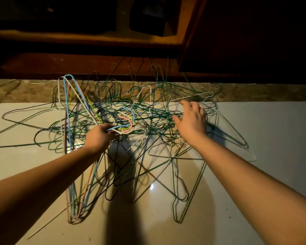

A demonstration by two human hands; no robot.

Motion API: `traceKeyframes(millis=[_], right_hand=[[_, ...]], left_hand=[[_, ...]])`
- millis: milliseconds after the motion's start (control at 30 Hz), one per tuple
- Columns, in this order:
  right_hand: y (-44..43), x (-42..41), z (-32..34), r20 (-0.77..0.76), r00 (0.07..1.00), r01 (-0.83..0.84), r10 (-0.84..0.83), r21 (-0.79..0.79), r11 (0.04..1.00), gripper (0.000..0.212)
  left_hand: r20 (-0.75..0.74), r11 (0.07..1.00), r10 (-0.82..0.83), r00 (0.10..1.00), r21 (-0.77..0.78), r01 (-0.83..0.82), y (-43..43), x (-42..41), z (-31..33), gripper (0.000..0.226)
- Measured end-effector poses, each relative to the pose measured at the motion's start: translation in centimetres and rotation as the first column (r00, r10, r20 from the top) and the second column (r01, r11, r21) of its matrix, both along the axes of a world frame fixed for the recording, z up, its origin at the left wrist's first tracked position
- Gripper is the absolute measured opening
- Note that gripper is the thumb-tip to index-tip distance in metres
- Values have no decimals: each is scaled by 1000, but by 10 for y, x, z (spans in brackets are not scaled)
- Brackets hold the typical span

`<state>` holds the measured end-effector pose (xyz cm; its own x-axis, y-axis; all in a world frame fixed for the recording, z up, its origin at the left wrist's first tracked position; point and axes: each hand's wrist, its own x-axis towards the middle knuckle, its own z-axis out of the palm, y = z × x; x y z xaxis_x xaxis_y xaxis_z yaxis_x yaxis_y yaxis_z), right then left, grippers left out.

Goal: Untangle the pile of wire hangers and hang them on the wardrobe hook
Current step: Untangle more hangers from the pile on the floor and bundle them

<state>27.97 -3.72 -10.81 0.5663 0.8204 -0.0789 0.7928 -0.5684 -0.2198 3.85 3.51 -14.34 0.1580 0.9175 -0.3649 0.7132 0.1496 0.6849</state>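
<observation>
A tangled pile of wire hangers (148, 110) in green, white, blue, pink and black lies spread on the pale tiled floor (272, 124) in front of a wooden wardrobe (88, 39). My left hand (100, 135) grips the necks of a bunch of blue, pink, white and yellow hangers (125, 123), whose bodies trail down past my forearm. My right hand (193, 121) lies with spread fingers on the green and white hangers at the pile's right side. No wardrobe hook is visible.
The wardrobe's open lower compartment (60, 15) is dark, with a dark object (148, 16) inside. Its door (254, 36) stands open at the right. A stone threshold strip (16, 92) runs along the wardrobe's base. Loose hangers reach out to the left (25, 119) and right (237, 138).
</observation>
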Motion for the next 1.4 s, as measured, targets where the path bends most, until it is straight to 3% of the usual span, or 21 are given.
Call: traceKeyframes(millis=[67,167,267,433,567,767,967,1133,1400], right_hand=[[5,-17,3,41,978,-204,205,-44,978,40],[9,-38,-10,-10,930,-362,368,-216,907,42],[10,-40,-27,-35,921,-376,388,-343,861,51],[17,-33,-22,-57,948,-318,314,-228,920,27],[17,-33,-20,-45,953,-303,300,-208,930,20],[23,-34,-23,18,963,-251,268,-289,924,39],[26,-37,-22,146,948,-211,284,-380,901,77],[24,-42,-19,176,960,-143,218,-361,922,97],[27,-42,-15,217,958,-107,185,-330,938,104]], left_hand=[[35,1000,3,999,-21,-2,2,-6,0,29],[86,999,-8,996,-44,11,4,-17,0,24],[117,992,-78,990,-94,89,4,-27,5,20],[39,969,-215,976,-117,218,-3,-44,6,19],[101,979,-185,978,-69,192,-8,-54,5,16],[264,990,-73,962,-98,102,-5,-67,18,28],[387,993,32,921,-116,14,10,-75,33,22],[432,991,95,897,-122,-47,19,-77,35,16],[312,987,155,937,-86,-135,19,-72,4,19]])
